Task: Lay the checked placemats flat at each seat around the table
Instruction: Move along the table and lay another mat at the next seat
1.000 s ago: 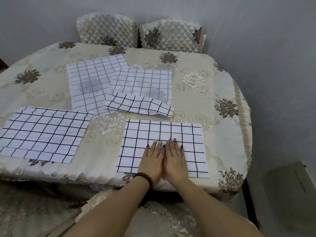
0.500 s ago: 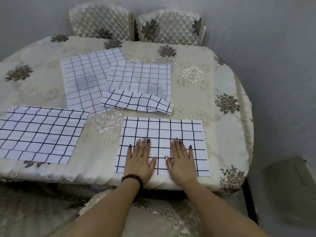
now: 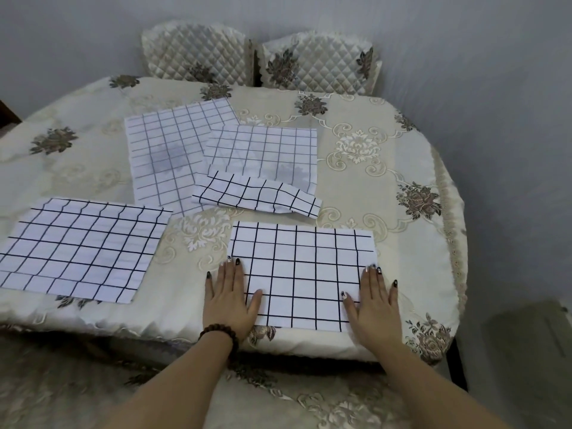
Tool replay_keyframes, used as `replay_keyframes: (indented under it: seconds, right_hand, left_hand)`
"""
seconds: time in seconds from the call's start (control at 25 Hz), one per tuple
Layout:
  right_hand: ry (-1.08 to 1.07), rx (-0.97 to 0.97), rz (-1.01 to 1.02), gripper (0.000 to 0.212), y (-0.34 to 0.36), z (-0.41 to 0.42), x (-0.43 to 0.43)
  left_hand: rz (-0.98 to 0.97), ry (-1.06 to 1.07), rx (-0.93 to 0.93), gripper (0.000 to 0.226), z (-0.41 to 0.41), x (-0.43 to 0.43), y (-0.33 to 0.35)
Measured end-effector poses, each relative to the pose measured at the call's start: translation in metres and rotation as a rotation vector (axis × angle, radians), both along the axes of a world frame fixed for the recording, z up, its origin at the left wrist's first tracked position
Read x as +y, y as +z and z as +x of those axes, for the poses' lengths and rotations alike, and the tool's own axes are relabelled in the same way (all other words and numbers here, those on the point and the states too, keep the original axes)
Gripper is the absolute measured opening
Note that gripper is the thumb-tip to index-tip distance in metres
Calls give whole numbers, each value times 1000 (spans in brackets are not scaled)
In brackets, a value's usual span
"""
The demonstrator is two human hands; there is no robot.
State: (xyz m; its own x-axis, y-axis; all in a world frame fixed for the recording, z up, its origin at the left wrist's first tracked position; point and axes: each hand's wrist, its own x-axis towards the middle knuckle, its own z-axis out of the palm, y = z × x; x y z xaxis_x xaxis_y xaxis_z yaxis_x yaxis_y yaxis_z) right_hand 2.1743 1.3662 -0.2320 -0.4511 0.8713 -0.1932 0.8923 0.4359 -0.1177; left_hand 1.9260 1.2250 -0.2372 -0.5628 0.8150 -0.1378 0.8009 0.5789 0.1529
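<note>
A white placemat with black checks (image 3: 301,270) lies flat at the near edge of the table. My left hand (image 3: 230,300) presses flat on its left edge, fingers straight. My right hand (image 3: 373,305) presses flat on its right edge. A second flat placemat (image 3: 80,249) lies at the near left. Two more placemats, face down and paler, lie in the middle: one (image 3: 173,153) at the left and one (image 3: 263,150) overlapping it at the right. A folded placemat (image 3: 257,196) rests across their near edges.
The oval table wears a cream floral tablecloth (image 3: 371,168). Two quilted chair backs (image 3: 198,54) (image 3: 318,60) stand at the far side against the wall. A cushioned seat (image 3: 294,404) is below my arms. The wall runs close along the right.
My hands started together at the middle of the near placemat and slid apart to its left and right edges, smoothing it. The camera moved closer.
</note>
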Motion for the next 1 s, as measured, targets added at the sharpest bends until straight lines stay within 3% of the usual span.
replay_keyframes:
  seconds: [0.08,0.24,0.44,0.64,1.0]
  right_hand:
    - [-8,129,57,75,10,-17,6]
    - [138,293,122,63,19,-89,21]
    - [259,128,9,60,-7,-138,27]
    - [224,163,23,72,-20,-132,27]
    - [78,97,43,80,-17,-62,70]
  left_hand:
    - [96,-12,38,77,-1,13,12]
    - [195,-224,-55,67,12,73,33]
    - [52,-314,-90,57,21,111,4]
    - [37,-269,-40,58,15,104,-7]
    - [9,-124,15,71,-35,75,-12]
